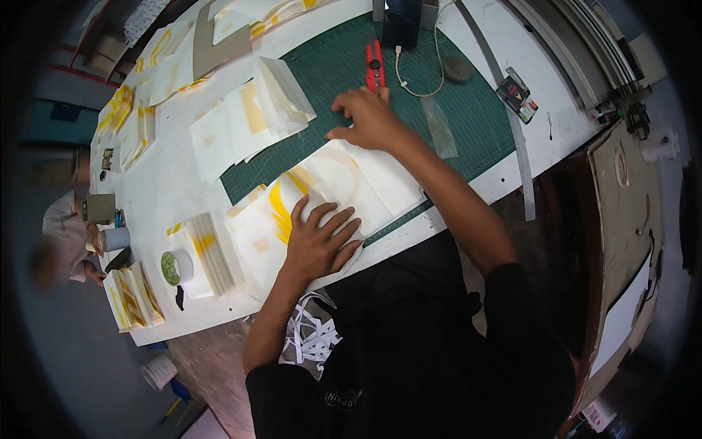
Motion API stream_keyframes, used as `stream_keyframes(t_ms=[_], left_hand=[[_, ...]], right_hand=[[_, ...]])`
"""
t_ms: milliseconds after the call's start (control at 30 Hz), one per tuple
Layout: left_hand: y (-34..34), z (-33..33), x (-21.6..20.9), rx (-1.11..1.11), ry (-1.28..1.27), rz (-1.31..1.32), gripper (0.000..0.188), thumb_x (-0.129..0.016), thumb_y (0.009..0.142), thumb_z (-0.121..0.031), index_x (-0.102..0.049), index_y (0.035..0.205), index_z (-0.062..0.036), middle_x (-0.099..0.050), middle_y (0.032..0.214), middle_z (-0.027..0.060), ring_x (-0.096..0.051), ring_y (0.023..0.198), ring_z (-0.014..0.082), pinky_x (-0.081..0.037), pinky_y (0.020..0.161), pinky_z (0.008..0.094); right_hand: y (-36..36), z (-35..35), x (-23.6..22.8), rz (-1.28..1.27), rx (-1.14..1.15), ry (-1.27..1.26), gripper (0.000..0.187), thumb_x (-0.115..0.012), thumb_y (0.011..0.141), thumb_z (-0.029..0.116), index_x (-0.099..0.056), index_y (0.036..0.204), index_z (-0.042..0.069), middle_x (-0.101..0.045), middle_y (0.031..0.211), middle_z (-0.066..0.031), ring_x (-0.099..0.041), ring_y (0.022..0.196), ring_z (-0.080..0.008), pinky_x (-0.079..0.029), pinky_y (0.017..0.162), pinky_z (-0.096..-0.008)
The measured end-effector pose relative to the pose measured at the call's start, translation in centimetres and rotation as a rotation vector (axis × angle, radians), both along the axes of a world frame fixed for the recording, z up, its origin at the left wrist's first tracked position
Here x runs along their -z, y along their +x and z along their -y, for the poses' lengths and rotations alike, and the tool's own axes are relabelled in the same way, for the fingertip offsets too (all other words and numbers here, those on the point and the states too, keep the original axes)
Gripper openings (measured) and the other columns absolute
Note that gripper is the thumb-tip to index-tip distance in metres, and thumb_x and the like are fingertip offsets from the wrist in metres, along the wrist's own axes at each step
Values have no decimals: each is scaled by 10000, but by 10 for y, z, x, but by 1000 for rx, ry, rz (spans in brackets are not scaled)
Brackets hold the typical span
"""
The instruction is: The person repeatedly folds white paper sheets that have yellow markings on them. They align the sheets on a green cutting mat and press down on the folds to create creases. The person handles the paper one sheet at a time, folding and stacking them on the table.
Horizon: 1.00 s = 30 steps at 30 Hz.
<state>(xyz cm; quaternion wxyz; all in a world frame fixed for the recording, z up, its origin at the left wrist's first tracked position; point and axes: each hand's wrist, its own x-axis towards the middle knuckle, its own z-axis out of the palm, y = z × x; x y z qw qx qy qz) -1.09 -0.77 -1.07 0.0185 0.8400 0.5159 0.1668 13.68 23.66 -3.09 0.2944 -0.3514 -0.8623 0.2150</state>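
In the head view, white-and-yellow sheets (333, 183) lie near the centre, partly over the green mat (479, 121) on the white surface (157, 208). The left hand (320, 235) rests at their 6 o'clock, fingers spread flat, gripping nothing. The right hand (371, 121) is at their 1 o'clock, fingers half curled, thumb and forefinger parted, nothing seen between. The red cutter (374, 66) lies at its 12 o'clock; whether they touch is unclear. From the sheets, a pile (256, 110) sits at 11 o'clock, the tape (176, 268) at 8.
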Motion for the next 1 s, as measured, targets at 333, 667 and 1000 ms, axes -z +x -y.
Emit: stream_keyframes(t_ms=[333,667,1000], left_hand=[[-1,2,2,-2,16,24,388,-811,884,-420,-797,1198,-193,-714,1333,-23,-608,1276,254,-300,1217,636],[-7,17,23,-199,311,344,424,-710,967,-488,-772,1215,-149,-702,1346,82,-604,1291,322,-276,1217,629],[-14,21,11,-118,326,195,322,-733,893,-440,-800,934,-127,-796,1031,29,-718,1132,295,-256,1213,610]], right_hand=[[69,175,-28,-89,261,-374,398,-824,908,229,-683,1179,-27,-711,1037,-213,-719,928,-393,-554,777,-484],[52,216,-22,-260,43,-166,354,-809,789,39,-731,1135,24,-661,1228,-183,-681,1118,-356,-544,923,-425],[72,215,-1,-240,144,20,346,-801,862,152,-689,1155,5,-653,1196,-191,-626,1180,-369,-423,1030,-589]])
